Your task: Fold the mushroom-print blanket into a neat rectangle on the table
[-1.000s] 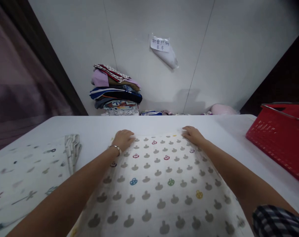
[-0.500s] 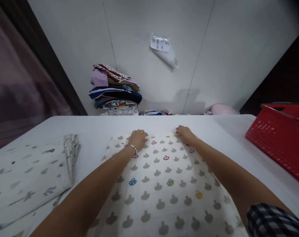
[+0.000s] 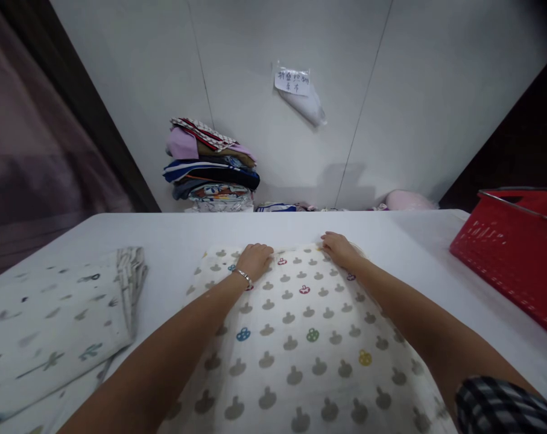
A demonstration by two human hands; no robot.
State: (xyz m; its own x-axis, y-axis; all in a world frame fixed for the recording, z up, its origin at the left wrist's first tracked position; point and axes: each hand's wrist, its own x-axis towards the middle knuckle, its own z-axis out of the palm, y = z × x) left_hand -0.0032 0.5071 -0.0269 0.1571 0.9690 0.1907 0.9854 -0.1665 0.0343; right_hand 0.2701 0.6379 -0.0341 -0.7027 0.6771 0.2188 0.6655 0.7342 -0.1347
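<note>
A white cotton cloth (image 3: 295, 325) printed with grey mushroom shapes, a few of them blue, red, green or yellow, lies spread in front of me and runs off the bottom of the view. At its far edge, left of the middle, my left hand (image 3: 255, 260) is closed on the fabric, a silver bracelet round the wrist. My right hand (image 3: 339, 248) has its bent fingers on the same edge, towards the far right corner. The fingertips of both hands are partly hidden. To the left lies another white cloth (image 3: 65, 319) with a leaf print, folded, its pleats bunched at the right end.
Both cloths lie on a white table (image 3: 164, 232). A red plastic basket (image 3: 512, 247) with a metal handle stands at the right. Behind the table rises a pile of folded fabrics (image 3: 212, 163) against the wall. A handwritten paper sign (image 3: 294, 83) hangs there. A pinkish curtain (image 3: 38, 163) hangs left.
My left hand has shifted very slightly right and down along the far edge. My right hand and the mushroom-print cloth are nearly where they were.
</note>
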